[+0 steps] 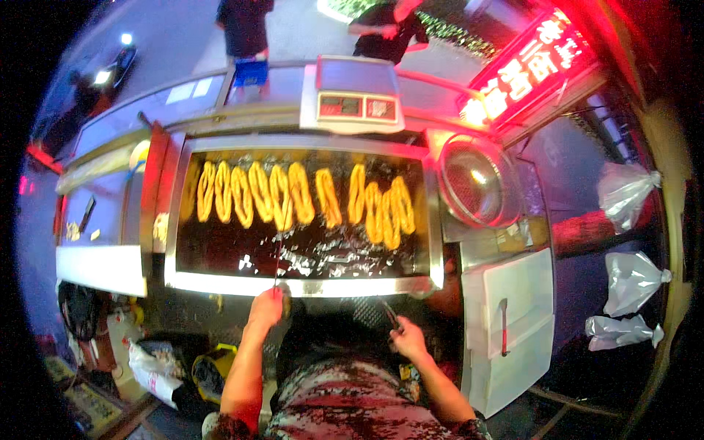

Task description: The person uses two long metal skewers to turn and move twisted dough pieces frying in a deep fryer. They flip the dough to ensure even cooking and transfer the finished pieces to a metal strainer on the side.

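Several golden fried dough sticks (pixel 280 198) float side by side in dark oil, along the far half of a wide rectangular fryer (pixel 308 287) with a metal rim. At the fryer's near rim my left hand (pixel 265 308) is closed around a thin rod (pixel 277 257), which reaches over the oil toward the dough sticks. My right hand (pixel 408 341), nearer my body and right of centre, is closed on a dark-handled tool (pixel 394 317) that looks like tongs. Its tip ends just short of the fryer's near rim. My fingers hide part of both handles.
Behind the fryer stands a scale (pixel 357 92); a round wire strainer (pixel 475 180) sits to its right. A white box (pixel 507 330) with a red-handled tool on its lid is at right, near hanging plastic bags (pixel 632 282). Two people (pixel 389 33) stand beyond the counter.
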Action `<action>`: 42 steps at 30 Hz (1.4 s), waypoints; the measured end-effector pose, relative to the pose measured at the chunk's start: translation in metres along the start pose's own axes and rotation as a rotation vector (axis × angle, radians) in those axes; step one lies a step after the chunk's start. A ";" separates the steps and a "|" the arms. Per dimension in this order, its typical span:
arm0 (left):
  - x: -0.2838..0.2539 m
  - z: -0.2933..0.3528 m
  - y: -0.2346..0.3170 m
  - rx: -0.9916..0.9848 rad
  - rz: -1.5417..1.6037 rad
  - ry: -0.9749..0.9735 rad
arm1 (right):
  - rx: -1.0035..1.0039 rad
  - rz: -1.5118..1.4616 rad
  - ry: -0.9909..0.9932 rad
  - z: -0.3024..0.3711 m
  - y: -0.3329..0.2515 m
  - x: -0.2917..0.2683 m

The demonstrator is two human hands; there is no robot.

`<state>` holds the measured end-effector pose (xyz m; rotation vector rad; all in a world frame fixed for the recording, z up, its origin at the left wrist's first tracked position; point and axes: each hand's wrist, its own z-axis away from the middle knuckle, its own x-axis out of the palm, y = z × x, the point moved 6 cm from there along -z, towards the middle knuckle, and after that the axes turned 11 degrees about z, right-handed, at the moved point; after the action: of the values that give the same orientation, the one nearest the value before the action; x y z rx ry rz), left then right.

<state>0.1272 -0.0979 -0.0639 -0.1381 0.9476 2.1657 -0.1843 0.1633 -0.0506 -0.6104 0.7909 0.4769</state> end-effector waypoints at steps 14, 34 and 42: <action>-0.031 0.017 -0.009 -0.086 0.629 -0.268 | -0.083 0.056 0.049 -0.019 -0.040 -0.006; -0.028 -0.001 -0.022 -0.116 0.676 -0.294 | -0.075 0.033 0.042 -0.015 -0.078 0.011; -0.074 0.016 -0.036 -0.084 0.516 -0.096 | -0.092 0.083 0.000 -0.018 -0.100 0.017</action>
<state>0.2071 -0.1157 -0.0457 0.1910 0.9076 2.6558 -0.1228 0.0806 -0.0410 -0.6640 0.7996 0.5919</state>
